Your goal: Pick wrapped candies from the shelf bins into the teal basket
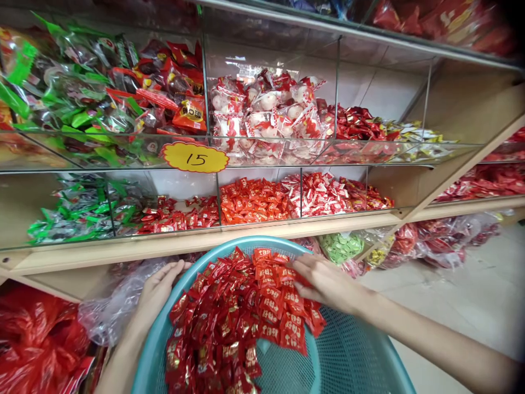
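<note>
A teal plastic mesh basket (356,350) is below me, in front of the shelves. Inside it, to the left and middle, lies a heap of dark red wrapped candies (213,317). Brighter red candy packets with pale lettering (283,306) lie beside them on the right. My left hand (164,279) grips the basket's rim at the upper left, its fingertips curled at the edge. My right hand (318,276) reaches in over the far right rim, palm down on the bright red packets. Its fingers and thumb are apart, touching the packets; the fingertips are partly hard to make out.
Glass-fronted shelves hold green-wrapped sweets (90,87), white-and-red packets (266,109) and orange-red candies (252,200). A yellow tag (196,157) reads 15. The wooden shelf edge (102,251) runs just behind the basket. Red plastic bags (36,328) sit at lower left, more bags (430,241) at right.
</note>
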Action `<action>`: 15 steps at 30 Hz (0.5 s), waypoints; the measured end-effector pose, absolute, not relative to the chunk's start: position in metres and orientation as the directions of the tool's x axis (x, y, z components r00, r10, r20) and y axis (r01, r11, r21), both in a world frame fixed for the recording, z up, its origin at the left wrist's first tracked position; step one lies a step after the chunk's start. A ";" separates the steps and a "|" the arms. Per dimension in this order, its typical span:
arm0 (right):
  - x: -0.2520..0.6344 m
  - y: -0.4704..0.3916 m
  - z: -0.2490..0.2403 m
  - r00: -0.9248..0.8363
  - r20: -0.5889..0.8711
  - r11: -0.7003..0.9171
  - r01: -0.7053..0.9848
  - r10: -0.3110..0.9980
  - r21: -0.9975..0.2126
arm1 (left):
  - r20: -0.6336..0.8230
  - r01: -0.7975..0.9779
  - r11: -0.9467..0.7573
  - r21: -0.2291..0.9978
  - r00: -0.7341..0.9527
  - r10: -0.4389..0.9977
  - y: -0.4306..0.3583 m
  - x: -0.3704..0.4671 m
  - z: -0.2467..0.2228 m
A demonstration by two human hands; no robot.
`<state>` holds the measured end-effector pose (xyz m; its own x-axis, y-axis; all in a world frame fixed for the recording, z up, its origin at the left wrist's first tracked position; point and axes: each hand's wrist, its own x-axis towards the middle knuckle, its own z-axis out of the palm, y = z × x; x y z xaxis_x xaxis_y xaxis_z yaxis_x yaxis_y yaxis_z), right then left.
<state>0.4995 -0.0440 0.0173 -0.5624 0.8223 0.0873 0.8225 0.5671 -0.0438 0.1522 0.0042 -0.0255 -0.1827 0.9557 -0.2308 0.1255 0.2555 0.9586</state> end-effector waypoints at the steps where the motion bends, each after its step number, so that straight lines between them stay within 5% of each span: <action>1: 0.499 -0.047 0.013 -0.554 0.067 0.555 0.832 0.830 -0.009 | -0.228 0.123 0.254 0.959 -0.192 0.955 0.004 0.153 -0.024; 15: 0.483 -0.051 -0.014 -0.533 0.122 0.500 0.837 0.837 0.222 | -0.226 0.071 0.249 0.966 -0.239 0.944 0.002 0.161 -0.015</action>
<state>0.4831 -0.0515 -0.0140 -0.5326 0.8375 0.1223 0.8371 0.4999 0.2223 0.1611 0.0019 -0.0147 -0.2395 0.9442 -0.2260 0.0709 0.2492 0.9659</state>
